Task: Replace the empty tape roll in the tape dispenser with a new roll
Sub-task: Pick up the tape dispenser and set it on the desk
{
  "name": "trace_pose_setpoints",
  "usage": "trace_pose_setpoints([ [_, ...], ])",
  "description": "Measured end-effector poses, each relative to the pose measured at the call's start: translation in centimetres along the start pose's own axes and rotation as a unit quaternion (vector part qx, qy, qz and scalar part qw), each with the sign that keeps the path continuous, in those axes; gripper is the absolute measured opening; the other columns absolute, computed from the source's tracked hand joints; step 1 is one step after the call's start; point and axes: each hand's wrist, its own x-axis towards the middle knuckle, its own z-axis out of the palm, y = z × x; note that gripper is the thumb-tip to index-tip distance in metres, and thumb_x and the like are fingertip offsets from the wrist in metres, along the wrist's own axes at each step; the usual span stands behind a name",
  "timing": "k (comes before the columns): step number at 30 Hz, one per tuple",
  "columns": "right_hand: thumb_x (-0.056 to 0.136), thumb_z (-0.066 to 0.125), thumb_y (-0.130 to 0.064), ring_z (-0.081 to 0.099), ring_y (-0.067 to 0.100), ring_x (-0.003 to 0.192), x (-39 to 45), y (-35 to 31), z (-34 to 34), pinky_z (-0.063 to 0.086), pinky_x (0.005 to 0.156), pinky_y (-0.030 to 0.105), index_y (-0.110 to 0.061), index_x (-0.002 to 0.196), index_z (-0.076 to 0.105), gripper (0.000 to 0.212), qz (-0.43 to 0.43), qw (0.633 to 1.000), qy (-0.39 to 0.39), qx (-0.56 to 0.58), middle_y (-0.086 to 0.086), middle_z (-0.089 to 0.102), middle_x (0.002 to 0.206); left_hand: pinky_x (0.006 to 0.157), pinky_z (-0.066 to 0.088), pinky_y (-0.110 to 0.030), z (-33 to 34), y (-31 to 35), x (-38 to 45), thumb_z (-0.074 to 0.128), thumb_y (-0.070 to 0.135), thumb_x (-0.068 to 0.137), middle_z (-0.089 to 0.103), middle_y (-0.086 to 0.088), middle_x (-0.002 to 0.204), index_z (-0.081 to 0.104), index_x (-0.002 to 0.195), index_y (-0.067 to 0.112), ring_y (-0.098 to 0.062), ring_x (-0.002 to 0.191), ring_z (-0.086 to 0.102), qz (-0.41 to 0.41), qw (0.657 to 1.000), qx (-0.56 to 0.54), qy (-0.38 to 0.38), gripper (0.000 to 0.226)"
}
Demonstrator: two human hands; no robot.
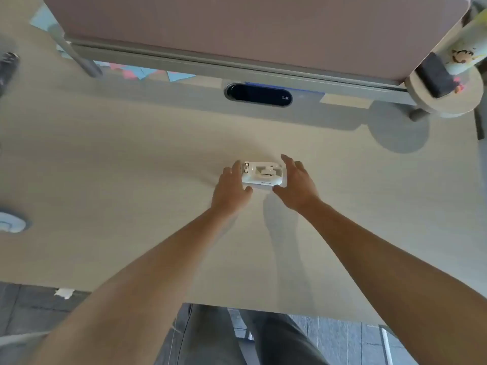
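A small white tape dispenser [263, 174] sits on the light wooden desk [131, 167], its cutter end to the left and a white hub showing in its well. My left hand [232, 189] rests against its left end, fingers around the cutter side and thumb at the front corner. My right hand [295, 184] hovers at its right end with fingers spread, thumb near the front right corner; whether it touches the dispenser I cannot tell. A pale tape roll [10, 222] lies at the far left edge of the desk.
A pink partition [250, 30] on a grey rail stands along the back, with a dark oval cable port [258, 95] below it. A round wooden stand [448, 93] with a cartoon-printed cup is at the back right. Coloured paper pieces [137, 71] lie behind the rail.
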Motion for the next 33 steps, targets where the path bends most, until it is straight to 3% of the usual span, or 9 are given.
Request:
trace_pose_setpoints([
  [5, 0.088, 0.071, -0.015, 0.053, 0.030, 0.136, 1.3, -0.1, 0.4, 0.050, 0.103, 0.039, -0.021, 0.154, 0.044, 0.071, -0.029, 0.999, 0.000, -0.018, 0.007, 0.053, 0.147, 0.111, 0.042, -0.050, 1.2, 0.2, 0.6, 0.062, 0.014, 0.091, 0.047, -0.017, 0.145, 0.025, 0.160, 0.017, -0.037, 0.136, 0.049, 0.006, 1.000, -0.014, 0.024, 0.079],
  [14, 0.092, 0.073, -0.019, 0.057, 0.028, 0.132, -2.2, 0.8, 2.3, 0.048, 0.101, 0.037, -0.024, 0.150, 0.051, 0.062, -0.037, 0.999, 0.010, -0.011, 0.003, 0.060, 0.145, 0.109, 0.046, -0.048, 3.2, -0.9, -3.2, 0.060, 0.009, 0.091, 0.050, -0.013, 0.141, 0.028, 0.158, 0.018, -0.035, 0.135, 0.051, -0.003, 0.998, -0.043, 0.054, 0.075],
  [22, 0.092, 0.073, -0.015, 0.057, 0.028, 0.132, -9.3, 2.5, 5.4, 0.052, 0.101, 0.039, -0.023, 0.149, 0.052, 0.062, -0.057, 0.998, 0.014, 0.014, 0.001, 0.060, 0.146, 0.091, 0.045, -0.029, 5.9, -2.6, -10.7, 0.060, 0.003, 0.090, 0.049, -0.008, 0.143, 0.029, 0.159, 0.018, -0.029, 0.135, 0.050, -0.015, 0.994, -0.082, 0.078, 0.077],
  [26, 0.093, 0.073, -0.016, 0.057, 0.027, 0.133, -12.3, 3.4, 6.9, 0.053, 0.103, 0.041, -0.024, 0.150, 0.051, 0.063, -0.059, 0.998, 0.007, 0.016, 0.001, 0.059, 0.148, 0.095, 0.052, -0.035, 7.2, -4.1, -14.0, 0.063, 0.005, 0.090, 0.050, -0.007, 0.144, 0.029, 0.159, 0.017, -0.029, 0.136, 0.050, -0.002, 0.994, -0.070, 0.083, 0.077],
  [30, 0.091, 0.074, -0.016, 0.057, 0.026, 0.133, -14.5, 4.3, 8.6, 0.052, 0.101, 0.038, -0.025, 0.151, 0.051, 0.065, -0.067, 0.997, 0.019, 0.027, -0.001, 0.059, 0.147, 0.091, 0.052, -0.029, 8.0, -5.5, -16.0, 0.064, 0.007, 0.090, 0.051, -0.005, 0.142, 0.032, 0.157, 0.017, -0.026, 0.134, 0.051, 0.017, 0.994, -0.066, 0.088, 0.075],
  [33, 0.092, 0.073, -0.019, 0.053, 0.024, 0.135, -15.1, 4.8, 9.6, 0.047, 0.100, 0.032, -0.026, 0.155, 0.046, 0.068, -0.072, 0.996, 0.028, 0.039, -0.003, 0.058, 0.148, 0.105, 0.051, -0.044, 8.4, -6.5, -16.3, 0.067, 0.010, 0.085, 0.056, -0.007, 0.140, 0.039, 0.152, 0.012, -0.028, 0.131, 0.048, 0.047, 0.992, -0.031, 0.114, 0.072],
])
